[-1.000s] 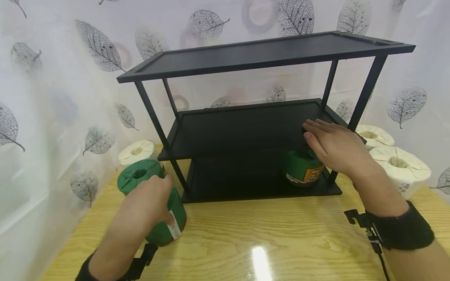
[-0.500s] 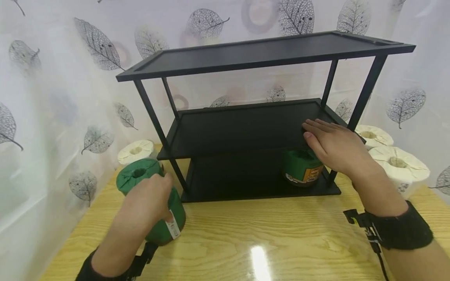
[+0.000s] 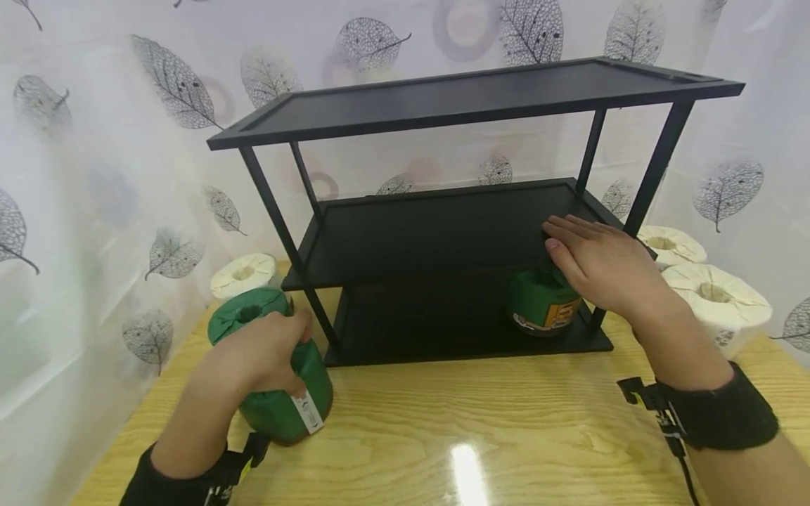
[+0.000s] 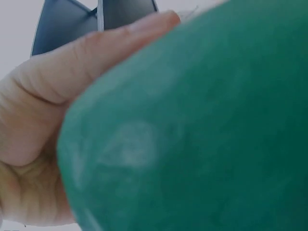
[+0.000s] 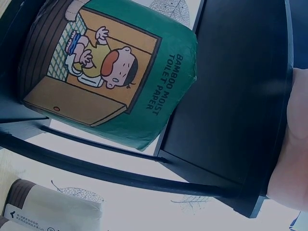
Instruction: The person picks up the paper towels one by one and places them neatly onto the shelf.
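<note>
In the head view my left hand (image 3: 272, 358) grips a green-wrapped toilet paper roll (image 3: 304, 422) that has a white label strip, at the left front of the rack. A green top with a hole (image 3: 237, 316) shows behind this hand; I cannot tell whether it belongs to the same roll. The left wrist view has the green wrapping (image 4: 192, 134) close up, with fingers along its edge. My right hand (image 3: 601, 263) rests flat on the right end of the middle shelf (image 3: 430, 225), fingers straight. Below it, another green toilet paper roll (image 3: 544, 302) stands on the bottom shelf.
The black rack (image 3: 474, 98) has three levels on a wooden table (image 3: 411, 422). Cream-wrapped rolls stand beside it, one at the left (image 3: 230, 277) and two at the right, the nearer one (image 3: 728, 309) by my right forearm. A leaf-patterned curtain (image 3: 411, 42) hangs behind.
My left wrist has turned and shifted slightly to the left, and the labelled roll has moved only slightly. The right hand stays where it was on the shelf.
</note>
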Demonstrator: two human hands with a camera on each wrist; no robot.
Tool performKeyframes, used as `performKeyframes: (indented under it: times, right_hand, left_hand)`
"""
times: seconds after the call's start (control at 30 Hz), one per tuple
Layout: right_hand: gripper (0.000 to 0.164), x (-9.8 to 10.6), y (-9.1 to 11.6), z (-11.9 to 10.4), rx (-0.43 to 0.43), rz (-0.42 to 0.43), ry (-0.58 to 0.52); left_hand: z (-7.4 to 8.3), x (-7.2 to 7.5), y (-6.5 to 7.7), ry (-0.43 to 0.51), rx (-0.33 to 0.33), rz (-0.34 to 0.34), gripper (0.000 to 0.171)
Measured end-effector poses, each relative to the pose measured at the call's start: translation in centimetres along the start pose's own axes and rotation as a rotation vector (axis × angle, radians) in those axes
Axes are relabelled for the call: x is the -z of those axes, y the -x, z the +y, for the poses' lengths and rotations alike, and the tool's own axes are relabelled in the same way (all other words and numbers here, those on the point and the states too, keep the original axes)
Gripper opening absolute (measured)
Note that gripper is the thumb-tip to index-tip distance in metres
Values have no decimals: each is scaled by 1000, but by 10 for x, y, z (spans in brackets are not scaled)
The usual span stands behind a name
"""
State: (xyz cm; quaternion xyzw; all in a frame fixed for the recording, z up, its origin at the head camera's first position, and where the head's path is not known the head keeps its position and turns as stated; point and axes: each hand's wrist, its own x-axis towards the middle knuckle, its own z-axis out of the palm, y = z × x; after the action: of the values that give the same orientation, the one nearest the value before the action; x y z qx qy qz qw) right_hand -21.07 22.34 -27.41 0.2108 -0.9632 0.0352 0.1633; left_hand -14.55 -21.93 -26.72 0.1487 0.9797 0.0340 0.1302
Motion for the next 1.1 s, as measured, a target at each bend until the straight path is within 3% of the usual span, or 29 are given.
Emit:
performKeyframes:
  times: [0.1, 0.4, 0.83, 1.1]
  right_hand:
    - [53, 0, 0, 0, -6, 0, -6]
    - [52, -1, 1, 1, -2, 33, -4]
    - [51, 0, 0, -1, 2, 23, 9]
    - [51, -1, 0, 0, 4, 30, 5]
  left_hand:
    - [-6, 1, 0, 11, -40, -13, 62]
    - [-9, 8, 3, 52, -80, -36, 63]
    - [3, 10, 11, 100, -197, 6, 59]
    - [11, 10, 15, 130, -350, 41, 53]
